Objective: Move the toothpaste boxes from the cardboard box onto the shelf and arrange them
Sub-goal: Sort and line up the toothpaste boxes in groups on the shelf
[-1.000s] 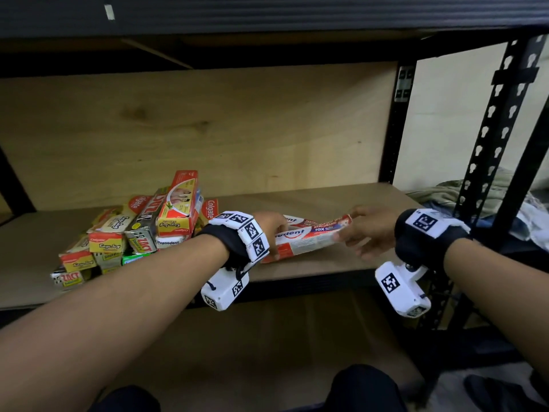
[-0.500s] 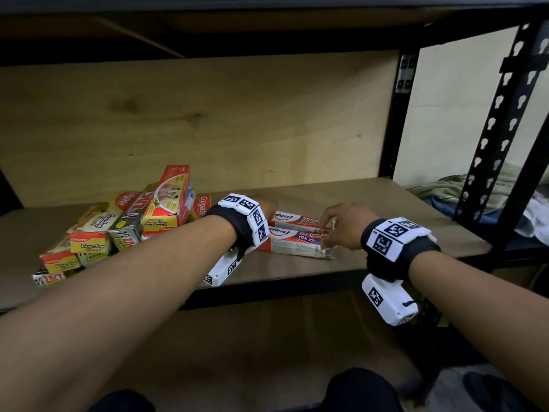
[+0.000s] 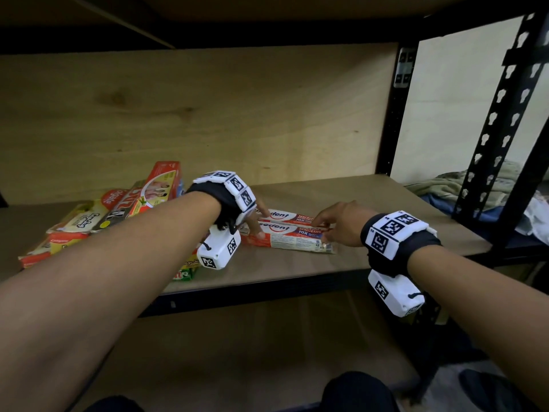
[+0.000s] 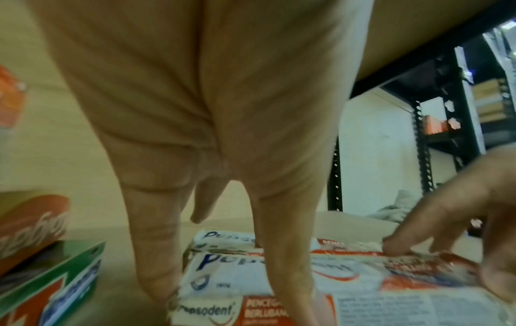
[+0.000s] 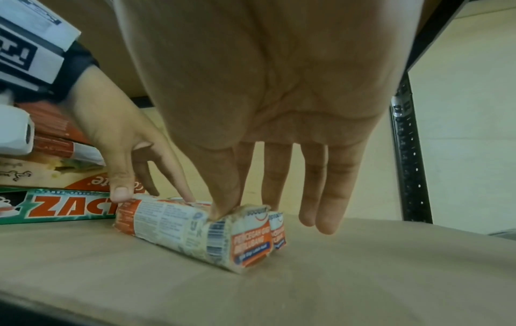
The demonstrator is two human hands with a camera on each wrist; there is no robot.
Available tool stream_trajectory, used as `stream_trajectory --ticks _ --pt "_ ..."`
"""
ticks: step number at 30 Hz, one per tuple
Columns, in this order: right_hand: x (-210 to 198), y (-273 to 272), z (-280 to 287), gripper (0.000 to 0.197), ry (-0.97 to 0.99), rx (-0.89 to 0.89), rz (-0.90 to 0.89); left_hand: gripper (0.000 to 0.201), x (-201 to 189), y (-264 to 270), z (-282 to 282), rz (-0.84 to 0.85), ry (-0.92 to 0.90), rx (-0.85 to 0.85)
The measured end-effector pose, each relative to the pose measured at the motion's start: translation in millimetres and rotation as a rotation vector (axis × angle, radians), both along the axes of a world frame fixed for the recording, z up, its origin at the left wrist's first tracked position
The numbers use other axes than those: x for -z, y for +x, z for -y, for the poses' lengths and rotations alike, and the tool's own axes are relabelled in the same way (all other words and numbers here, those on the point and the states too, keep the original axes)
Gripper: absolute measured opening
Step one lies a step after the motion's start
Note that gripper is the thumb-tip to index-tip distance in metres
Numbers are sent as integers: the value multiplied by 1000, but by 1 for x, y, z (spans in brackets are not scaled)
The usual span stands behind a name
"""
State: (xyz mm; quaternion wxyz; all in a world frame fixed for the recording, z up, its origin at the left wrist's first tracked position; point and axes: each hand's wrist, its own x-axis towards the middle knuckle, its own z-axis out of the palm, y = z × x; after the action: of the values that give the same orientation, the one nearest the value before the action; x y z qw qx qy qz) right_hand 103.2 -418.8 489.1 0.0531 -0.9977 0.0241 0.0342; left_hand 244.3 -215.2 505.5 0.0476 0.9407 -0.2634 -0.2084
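Two red-and-white Pepsodent boxes lie flat, side by side, on the wooden shelf board: a near box and a far box. My left hand touches their left ends with straight fingers, the thumb at the near box's corner. My right hand touches the right ends; its thumb presses the near box's top edge while the other fingers hang straight behind the far box. Neither hand is curled round a box.
A loose pile of toothpaste boxes fills the shelf's left part, with a green Zact box just left of the pair. Black steel uprights stand at the right, with crumpled cloth beyond. Another board sits close overhead.
A second ago both hands held one Pepsodent box in the air by its ends. It now lies on the board beside the other, and both hands have lowered onto the pair.
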Motion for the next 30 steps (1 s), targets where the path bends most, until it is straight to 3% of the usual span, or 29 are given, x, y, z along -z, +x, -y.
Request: stream_trajectory --ticks 10,18,23,25,28,30 --pt "-1 -1 10 42 11 -4 -12 54 14 12 -11 52 -114 32" --pt "-4 5 39 41 -33 38 -3 56 21 0 15 197 -122 137" --pt "-2 17 56 40 -92 78 -22 53 31 2 35 249 -137 102" --pt "0 24 60 42 -104 102 -26 49 34 2 44 291 -103 78" --pt "3 29 63 43 -131 135 -31 23 42 1 61 379 -67 21" --pt "6 27 64 42 -118 158 -37 24 46 -2 67 426 -41 -7"
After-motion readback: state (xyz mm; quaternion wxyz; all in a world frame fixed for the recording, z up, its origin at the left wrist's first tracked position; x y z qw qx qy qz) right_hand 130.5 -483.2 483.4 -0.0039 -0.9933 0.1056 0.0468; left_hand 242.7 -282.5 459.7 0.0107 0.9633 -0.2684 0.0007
